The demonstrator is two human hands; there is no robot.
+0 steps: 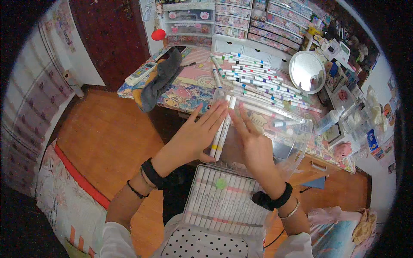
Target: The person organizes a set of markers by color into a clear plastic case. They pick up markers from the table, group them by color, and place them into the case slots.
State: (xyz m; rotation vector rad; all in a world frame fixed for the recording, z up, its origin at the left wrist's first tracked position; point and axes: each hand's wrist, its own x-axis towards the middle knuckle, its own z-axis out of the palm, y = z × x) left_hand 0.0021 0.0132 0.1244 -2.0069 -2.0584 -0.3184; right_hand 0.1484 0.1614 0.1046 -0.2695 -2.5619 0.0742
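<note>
Two white markers (221,136) stand side by side between my hands, one with a yellow band near its lower end. Along their left side lies my left hand (195,131), fingers at the upper ends and thumb by the lower ends. My right hand (257,148) closes in from the other side, a fingertip pressed to the right marker near its top; its thumb is hidden. Behind and beneath them is a clear plastic box (297,150) at the desk's front edge. A clear case (198,168) packed with a row of white markers rests on my lap.
Many loose markers (258,77) are spread over the patterned desk (193,92). A grey cloth item (161,79) hangs over its left edge. A round mirror (307,72), drawer units (234,19) and a clear bottle (329,120) stand at the back and right.
</note>
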